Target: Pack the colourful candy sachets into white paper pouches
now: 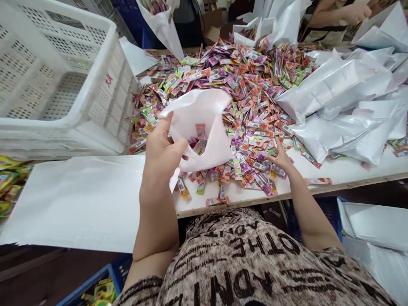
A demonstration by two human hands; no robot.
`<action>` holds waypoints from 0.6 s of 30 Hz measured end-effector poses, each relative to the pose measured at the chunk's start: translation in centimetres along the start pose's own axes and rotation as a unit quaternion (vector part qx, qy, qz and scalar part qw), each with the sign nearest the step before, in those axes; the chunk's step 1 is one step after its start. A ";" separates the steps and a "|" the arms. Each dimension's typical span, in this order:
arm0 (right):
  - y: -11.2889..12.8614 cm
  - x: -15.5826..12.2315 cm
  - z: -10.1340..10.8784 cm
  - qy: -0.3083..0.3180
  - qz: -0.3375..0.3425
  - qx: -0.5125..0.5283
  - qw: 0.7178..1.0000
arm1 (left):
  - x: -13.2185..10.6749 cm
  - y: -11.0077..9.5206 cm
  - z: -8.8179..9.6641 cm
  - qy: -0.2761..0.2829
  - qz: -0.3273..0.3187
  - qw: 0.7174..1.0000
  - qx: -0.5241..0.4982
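At the far left, a bunch of yellow-and-green foil sachets (9,182) is poking in beside a large white perforated plastic crate (63,72), which is sitting at the back of a long table covered in white sheeting (73,199), while a blue plastic crate holding more yellow sachets (92,293) is showing low down below the table. Moving right, the person's left hand (162,144) is raised above the table and is gripping the gathered edge of a translucent white plastic bag (200,123), with the fingers closed on the film and the mouth of the bag standing open, so a few pink and green sachets (200,142) are showing inside it. Just beside that bag, a broad heap of small pink, purple, green and orange sachets with barcodes (245,97) is spreading across the tabletop. The right hand (280,157) is lying at the heap's near edge with its fingers spread wide, pressing lightly on the loose sachets and pinching none of them. A brown patterned knit sweater with dark lettering (242,259) is filling the bottom of the view, and further right, plump white plastic bags (338,85) are piled against the heap, while a co-worker's hand (355,12) is working at the top right corner, well apart from the person's own hands
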State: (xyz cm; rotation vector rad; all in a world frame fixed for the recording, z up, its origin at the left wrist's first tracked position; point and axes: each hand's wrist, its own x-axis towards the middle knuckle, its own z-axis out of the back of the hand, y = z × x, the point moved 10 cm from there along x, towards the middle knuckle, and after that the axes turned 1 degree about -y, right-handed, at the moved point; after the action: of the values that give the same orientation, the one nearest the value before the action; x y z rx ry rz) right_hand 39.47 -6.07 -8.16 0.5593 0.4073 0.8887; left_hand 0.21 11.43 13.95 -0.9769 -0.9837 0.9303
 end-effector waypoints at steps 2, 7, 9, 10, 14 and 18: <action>2.0 -1.4 -3.0 0.042 0.031 -0.024 0.998 | -0.4 0.6 -0.4 0.017 0.004 1.000 0.025; 5.9 -1.1 -8.0 0.079 -0.006 -0.206 0.975 | -1.6 1.8 0.5 0.024 0.013 1.000 -0.009; 6.6 1.2 -8.0 0.073 -0.008 -0.229 0.971 | -2.1 2.0 1.1 0.016 0.020 1.000 -0.007; 6.8 2.6 -7.7 0.077 -0.006 -0.232 0.970 | -2.3 2.1 1.3 0.013 0.025 1.000 -0.003; 8.3 7.5 -6.7 0.131 0.056 -0.251 0.957 | -2.9 2.1 1.4 0.006 0.044 0.999 0.010; 11.1 7.8 -6.4 0.131 0.167 -0.289 0.934 | -3.2 2.1 1.4 -0.007 0.041 0.999 0.025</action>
State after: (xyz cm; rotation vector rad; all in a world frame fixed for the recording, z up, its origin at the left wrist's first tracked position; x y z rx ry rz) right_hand 33.64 7.69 -7.19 -0.0429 0.2715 1.3544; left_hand -2.37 9.31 11.61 -0.9764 -0.9336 1.0254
